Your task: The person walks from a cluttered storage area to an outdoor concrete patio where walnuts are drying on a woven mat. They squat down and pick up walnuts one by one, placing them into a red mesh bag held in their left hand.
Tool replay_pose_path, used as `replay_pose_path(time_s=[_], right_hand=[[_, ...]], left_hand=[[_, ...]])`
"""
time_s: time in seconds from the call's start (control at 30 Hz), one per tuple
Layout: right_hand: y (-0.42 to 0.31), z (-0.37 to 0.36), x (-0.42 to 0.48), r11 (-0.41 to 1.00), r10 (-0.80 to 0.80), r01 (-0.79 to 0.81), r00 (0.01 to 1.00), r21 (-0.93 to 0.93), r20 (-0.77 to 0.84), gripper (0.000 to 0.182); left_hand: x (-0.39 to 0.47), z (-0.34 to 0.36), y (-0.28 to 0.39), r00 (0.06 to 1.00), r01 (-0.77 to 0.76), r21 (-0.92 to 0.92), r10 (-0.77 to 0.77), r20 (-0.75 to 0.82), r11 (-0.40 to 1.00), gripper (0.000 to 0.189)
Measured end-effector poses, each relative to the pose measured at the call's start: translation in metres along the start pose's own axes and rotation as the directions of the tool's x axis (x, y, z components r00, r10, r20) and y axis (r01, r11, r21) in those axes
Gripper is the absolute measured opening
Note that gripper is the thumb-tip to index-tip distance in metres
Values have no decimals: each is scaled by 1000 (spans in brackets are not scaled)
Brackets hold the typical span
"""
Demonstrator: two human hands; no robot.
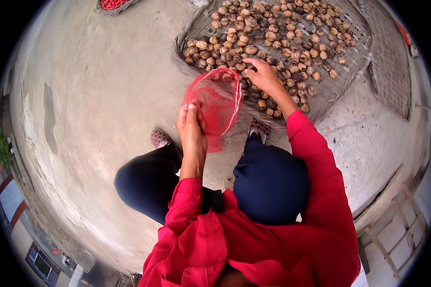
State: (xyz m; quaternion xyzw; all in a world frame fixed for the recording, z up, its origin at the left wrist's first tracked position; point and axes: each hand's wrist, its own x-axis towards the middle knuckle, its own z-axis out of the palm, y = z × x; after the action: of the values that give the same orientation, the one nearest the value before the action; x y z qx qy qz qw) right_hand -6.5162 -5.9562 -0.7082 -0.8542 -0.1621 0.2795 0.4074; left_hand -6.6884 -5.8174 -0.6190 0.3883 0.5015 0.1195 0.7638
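Observation:
My left hand (191,122) grips the rim of a red mesh bag (212,111), thumb on the near side. The bag's mouth, edged with a whitish cord, faces up and hangs between my knees beside a woven tray. My right hand (262,73) is over the walnuts (251,22) at the near edge of the tray, just right of the bag's mouth. Its thumb and index finger are apart, with no nut visible between them. Walnuts in shell, tan to dark brown, lie spread over the woven tray (339,80). Some show through the mesh behind the bag.
Another woven mat or tray (391,64) adjoins on the right. A basket (111,9) of red items, possibly chillies, sits at the top left. Concrete ground (104,82) surrounds my patterned shoes (160,138). A wooden ladder-like frame (398,233) stands at the lower right.

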Motion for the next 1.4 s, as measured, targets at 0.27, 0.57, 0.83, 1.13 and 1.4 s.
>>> replay_pose_path(time_s=[0.27,0.57,0.83,1.13,1.4], right_hand=[[19,37,45,921,87,-38,990,-387,110,65],[29,36,39,901,52,-8,994,-434,91,58],[24,48,50,875,64,-40,997,-482,33,58],[37,29,44,924,-22,23,1000,-382,6,40],[38,19,53,964,193,-193,981,-185,-18,41]], left_hand=[[2,-17,4,1000,5,-58,-3,22,998,14],[1,-18,4,1000,-14,-47,15,24,999,15],[0,-18,5,1000,-26,-51,26,6,998,15],[-1,-14,6,1000,4,-40,-4,-15,999,15],[2,-15,6,1000,-13,-54,14,7,998,16]])
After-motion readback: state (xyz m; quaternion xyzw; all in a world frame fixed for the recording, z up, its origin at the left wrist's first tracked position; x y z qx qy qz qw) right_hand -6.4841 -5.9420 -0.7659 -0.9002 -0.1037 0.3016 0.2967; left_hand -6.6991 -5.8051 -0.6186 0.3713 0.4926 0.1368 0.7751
